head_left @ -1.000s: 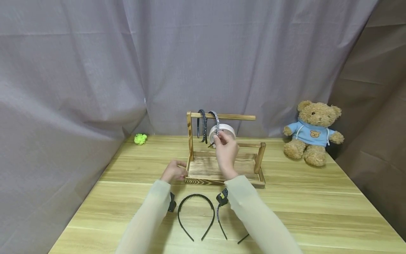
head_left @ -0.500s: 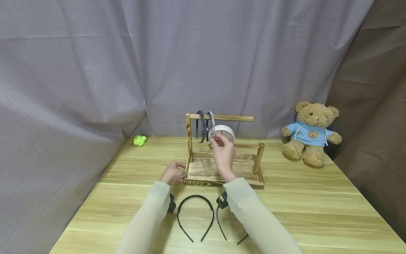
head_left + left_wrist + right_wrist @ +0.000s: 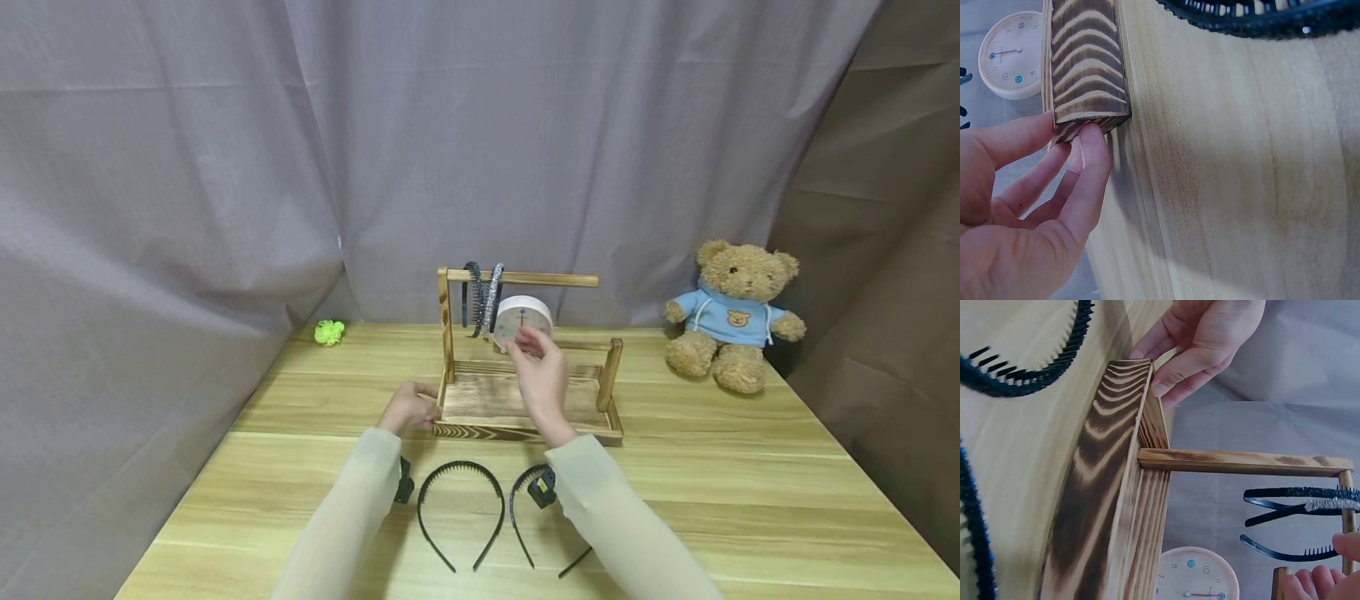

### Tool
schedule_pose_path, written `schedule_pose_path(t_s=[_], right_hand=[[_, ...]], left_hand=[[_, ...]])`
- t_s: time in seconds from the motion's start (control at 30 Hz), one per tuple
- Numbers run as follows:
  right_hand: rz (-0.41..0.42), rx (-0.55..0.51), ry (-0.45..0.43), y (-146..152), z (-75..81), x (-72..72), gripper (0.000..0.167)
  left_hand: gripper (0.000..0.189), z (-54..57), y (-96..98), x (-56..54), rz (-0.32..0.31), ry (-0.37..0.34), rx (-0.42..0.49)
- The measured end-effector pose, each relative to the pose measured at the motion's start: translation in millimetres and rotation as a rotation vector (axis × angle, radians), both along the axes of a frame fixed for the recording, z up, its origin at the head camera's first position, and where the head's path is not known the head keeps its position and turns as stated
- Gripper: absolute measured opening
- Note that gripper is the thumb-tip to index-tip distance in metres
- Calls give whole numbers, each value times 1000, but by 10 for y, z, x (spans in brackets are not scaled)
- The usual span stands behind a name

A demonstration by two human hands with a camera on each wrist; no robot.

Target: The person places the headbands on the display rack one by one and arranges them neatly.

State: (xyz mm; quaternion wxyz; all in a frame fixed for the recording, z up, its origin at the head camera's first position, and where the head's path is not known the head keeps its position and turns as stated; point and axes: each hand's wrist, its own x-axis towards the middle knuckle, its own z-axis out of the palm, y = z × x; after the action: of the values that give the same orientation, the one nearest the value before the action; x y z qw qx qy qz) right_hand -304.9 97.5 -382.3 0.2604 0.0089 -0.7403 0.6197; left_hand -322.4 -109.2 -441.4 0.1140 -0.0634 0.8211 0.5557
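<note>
A wooden rack [image 3: 487, 431] with a tray base and an upper bar stands mid-table. My left hand [image 3: 408, 408] grips its front left corner, thumb and fingers on either side of the wood in the left wrist view. From the bar's left part hang a dark toothed headband [image 3: 476, 292] and a silver glittery headband [image 3: 492, 298], side by side. Just right of and below them, my right hand [image 3: 542, 379] is held above the tray with loosely bent fingers, apart from the headbands and holding nothing. In the right wrist view its fingers [image 3: 1322, 581] show only at the edge.
A black toothed headband [image 3: 461, 464] lies at the front of the table. Beside it another headband [image 3: 515, 517] is partly under the right wrist and sleeve. Behind the rack stands a round clock [image 3: 517, 312]. A teddy bear [image 3: 738, 321] sits at right, a green trinket [image 3: 329, 332] at left.
My right hand has let go of the silver headband and drawn away to the right and down. The headband now hangs free on the bar. My left hand keeps its place on the rack.
</note>
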Motion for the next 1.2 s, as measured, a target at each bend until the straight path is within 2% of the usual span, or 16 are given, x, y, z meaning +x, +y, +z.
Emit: schedule_pose_path(t_s=[0.37,0.73,1.03,1.2], right_hand=[[-16,23,-19,173,-58,132,35],[32,-10,-65,384,-114,282,38],[75,14,-172,504,-161,422,46],[67,28,-203,560,-192,493,47]], left_hand=[[41,-15,-5,-11,-10,1,33],[40,5,5,5,11,-2,31],[40,17,6,29,10,-2,22],[39,7,11,19,6,4,11]])
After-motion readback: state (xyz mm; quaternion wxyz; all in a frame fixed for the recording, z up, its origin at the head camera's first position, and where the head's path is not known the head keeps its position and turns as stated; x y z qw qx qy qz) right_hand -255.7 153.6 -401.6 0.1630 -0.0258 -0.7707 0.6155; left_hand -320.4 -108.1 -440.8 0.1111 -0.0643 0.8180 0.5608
